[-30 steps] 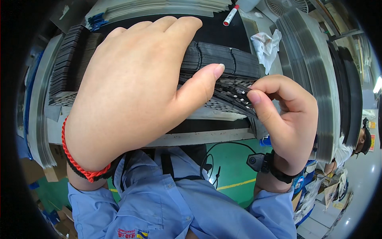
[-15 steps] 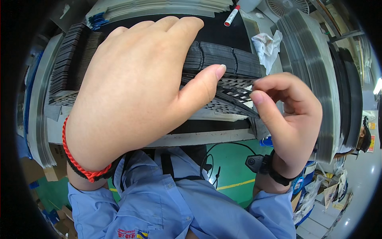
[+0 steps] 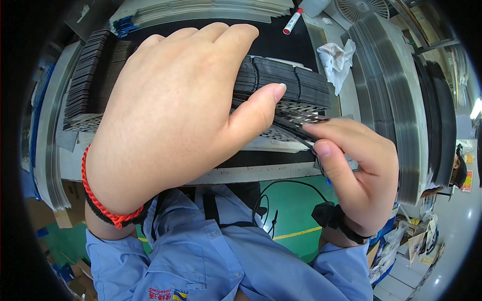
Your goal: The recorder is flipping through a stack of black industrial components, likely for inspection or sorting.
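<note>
My left hand (image 3: 175, 100) lies across a stack of thin black sheets (image 3: 281, 80), its thumb along the near side and its fingertips hidden on the far side. Below the thumb, a few perforated sheets (image 3: 296, 116) with rows of small holes splay apart from the stack. Thumb and index finger of my right hand (image 3: 359, 165) pinch the loose right end of these black strips, holding it low and toward me. How many are between the fingers is hidden.
Another stack of dark sheets (image 3: 90, 75) stands at the left. Clear plastic sheets (image 3: 386, 105) are piled at the right. Behind the work lie a red-capped marker (image 3: 293, 21), a crumpled white tissue (image 3: 337, 61) and pale sheets (image 3: 201, 11). A fan (image 3: 361, 9) stands at the far right.
My right hand has moved slightly left and nearer to me, its index finger now straighter, drawing the sheet ends down. My left hand has barely moved.
</note>
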`<state>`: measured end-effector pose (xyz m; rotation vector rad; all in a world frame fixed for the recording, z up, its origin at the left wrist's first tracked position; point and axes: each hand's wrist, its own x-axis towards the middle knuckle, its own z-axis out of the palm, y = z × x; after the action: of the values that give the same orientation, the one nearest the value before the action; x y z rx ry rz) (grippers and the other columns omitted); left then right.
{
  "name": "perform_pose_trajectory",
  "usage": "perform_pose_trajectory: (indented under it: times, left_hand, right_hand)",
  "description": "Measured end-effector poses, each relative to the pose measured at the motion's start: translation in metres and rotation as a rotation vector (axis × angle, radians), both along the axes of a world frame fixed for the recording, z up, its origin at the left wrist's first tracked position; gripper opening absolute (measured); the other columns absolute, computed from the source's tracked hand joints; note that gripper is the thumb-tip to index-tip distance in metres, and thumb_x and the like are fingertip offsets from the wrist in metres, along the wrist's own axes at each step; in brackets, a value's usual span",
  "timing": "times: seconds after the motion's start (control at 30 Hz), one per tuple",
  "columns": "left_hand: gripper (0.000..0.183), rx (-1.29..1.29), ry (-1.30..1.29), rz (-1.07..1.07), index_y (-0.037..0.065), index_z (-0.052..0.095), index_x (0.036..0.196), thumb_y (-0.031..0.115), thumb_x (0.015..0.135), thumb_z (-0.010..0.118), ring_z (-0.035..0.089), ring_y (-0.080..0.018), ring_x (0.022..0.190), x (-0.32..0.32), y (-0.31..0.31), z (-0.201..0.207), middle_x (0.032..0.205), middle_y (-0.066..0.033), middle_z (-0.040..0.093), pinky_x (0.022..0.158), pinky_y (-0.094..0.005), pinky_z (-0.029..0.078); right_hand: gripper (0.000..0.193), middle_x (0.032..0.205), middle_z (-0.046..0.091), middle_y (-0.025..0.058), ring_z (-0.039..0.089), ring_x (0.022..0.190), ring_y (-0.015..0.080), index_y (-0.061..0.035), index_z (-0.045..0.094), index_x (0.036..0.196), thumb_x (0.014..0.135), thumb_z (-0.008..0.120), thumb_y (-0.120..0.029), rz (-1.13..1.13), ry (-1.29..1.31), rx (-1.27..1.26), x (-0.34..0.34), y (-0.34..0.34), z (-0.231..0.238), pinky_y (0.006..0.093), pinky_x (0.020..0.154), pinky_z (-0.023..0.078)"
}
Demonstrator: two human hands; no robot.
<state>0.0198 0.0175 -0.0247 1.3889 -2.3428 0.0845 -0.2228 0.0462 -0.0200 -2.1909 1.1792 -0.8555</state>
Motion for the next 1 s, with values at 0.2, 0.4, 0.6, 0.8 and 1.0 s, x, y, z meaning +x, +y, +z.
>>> perform_pose_trajectory:
  times: [0.2,0.4,0.6,0.8,1.0]
  left_hand:
    - [0.05,-0.014,0.004,-0.003,0.0,0.06,0.132,0.031,0.093,0.065,0.064,-0.0341,0.103,0.0,-0.001,-0.001,0.115,-0.0178,0.068,0.085,-0.0407,0.045]
    - [0.051,0.003,0.001,-0.008,0.001,0.06,0.132,0.031,0.092,0.065,0.064,-0.0347,0.104,0.0,-0.001,0.0,0.116,-0.0177,0.068,0.085,-0.0409,0.045]
    - [0.051,-0.048,-0.046,0.001,0.001,0.06,0.133,0.03,0.092,0.066,0.063,-0.0348,0.107,-0.002,0.002,0.004,0.119,-0.0185,0.067,0.088,-0.0404,0.045]
    - [0.052,-0.065,-0.075,-0.005,0.001,0.059,0.134,0.03,0.091,0.066,0.063,-0.0351,0.108,-0.004,0.003,0.004,0.119,-0.0193,0.067,0.091,-0.041,0.046]
    - [0.053,-0.059,-0.074,-0.009,0.001,0.059,0.134,0.029,0.09,0.066,0.064,-0.0352,0.107,-0.004,0.003,0.005,0.12,-0.0195,0.067,0.092,-0.0414,0.046]
  right_hand:
    - [0.021,0.09,0.074,0.014,0.068,0.075,0.0154,0.0099,0.073,0.106,0.095,0.062,-0.003,0.007,-0.12,0.358,-0.004,-0.013,0.001,0.0266,0.069,0.052]
    - [0.019,0.088,0.074,0.0114,0.067,0.073,0.0127,0.0087,0.074,0.104,0.096,0.063,-0.005,0.023,-0.142,0.48,-0.004,-0.016,0.008,0.0263,0.067,0.053]
    - [0.021,0.083,0.073,0.0105,0.065,0.071,0.0114,0.0089,0.075,0.102,0.094,0.067,-0.009,0.031,-0.276,0.635,-0.005,-0.023,0.004,0.025,0.066,0.052]
    - [0.026,0.076,0.072,0.0095,0.062,0.064,0.0108,0.0089,0.076,0.099,0.092,0.069,-0.016,0.008,-0.313,0.681,-0.01,-0.028,-0.001,0.0266,0.06,0.052]
    - [0.024,0.074,0.072,0.0087,0.062,0.062,0.01,0.0074,0.077,0.098,0.093,0.068,-0.015,0.009,-0.318,0.673,-0.011,-0.032,-0.005,0.0247,0.058,0.052]
